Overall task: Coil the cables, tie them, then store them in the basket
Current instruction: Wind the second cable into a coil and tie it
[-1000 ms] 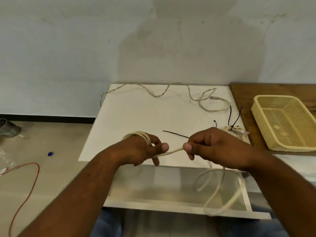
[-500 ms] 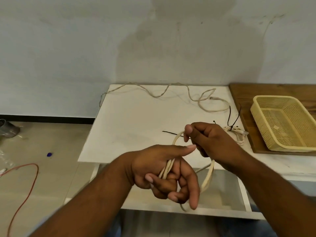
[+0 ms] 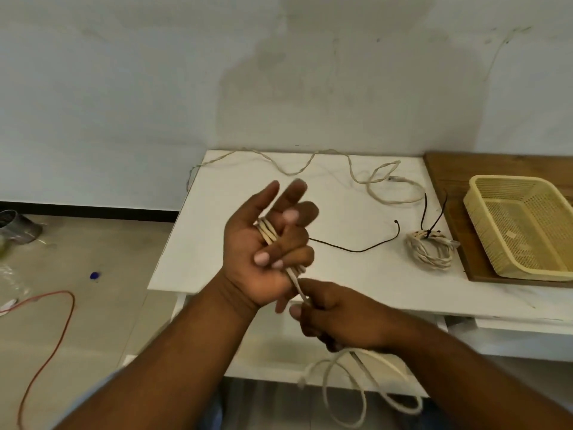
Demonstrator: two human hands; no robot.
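Left hand: Your left hand (image 3: 263,252) is up in front of the table's near edge, with the palm facing you. Two fingers point up. The others curl down and grip the cable (image 3: 267,232).
Cable: It goes round your left hand in a few loops. One strand runs down from the palm to your right hand. The rest hangs in big loose loops below your right hand, lower than the table (image 3: 235,212) top.
Right hand: Your right hand (image 3: 338,318) is just under your left hand, almost touching it. Its fingers pinch the cable strand tight.
Tie: A thin black tie (image 3: 356,248) lies in the middle of the table, just behind your left hand.
Coil: A coil (image 3: 429,251) with a black tie round it lies by the right edge of the table.
Loose cable: A loose cable (image 3: 372,181) wiggles along the back edge of the table.
Basket: The yellow basket (image 3: 508,179) sits on a brown board (image 3: 446,169), just right of the table.
Floor: A red wire (image 3: 62,324) lies on the floor at the left.
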